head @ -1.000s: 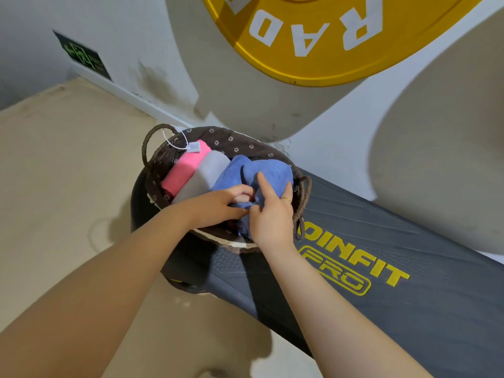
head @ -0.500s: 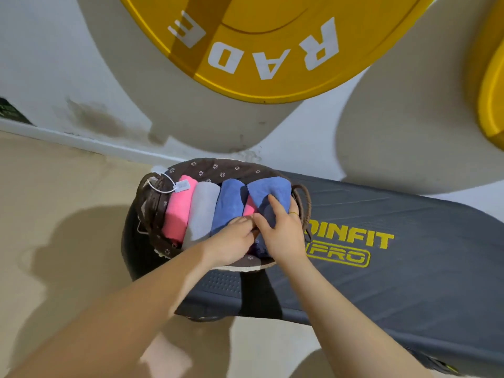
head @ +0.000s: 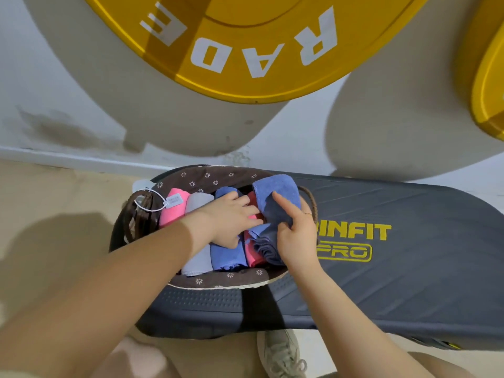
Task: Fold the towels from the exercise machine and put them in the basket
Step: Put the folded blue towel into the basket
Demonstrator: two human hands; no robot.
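A brown basket with a flowered lining stands on the left end of the dark bench pad. Inside lie folded towels side by side: pink, grey, blue, a red-pink one and a darker blue towel at the right end. My right hand grips the darker blue towel, forefinger stretched over it. My left hand lies flat on the blue and red-pink towels, fingers reaching toward the darker blue one.
A yellow weight plate hangs overhead, with part of another at the right edge. The white wall runs behind the bench. Tan floor lies to the left. A shoe shows below the bench. A paper tag hangs on the basket's left handle.
The view has swung over the basket and closer. My left hand has spread flat across the towels, and my right hand has pushed the darker blue towel down at the basket's right end.
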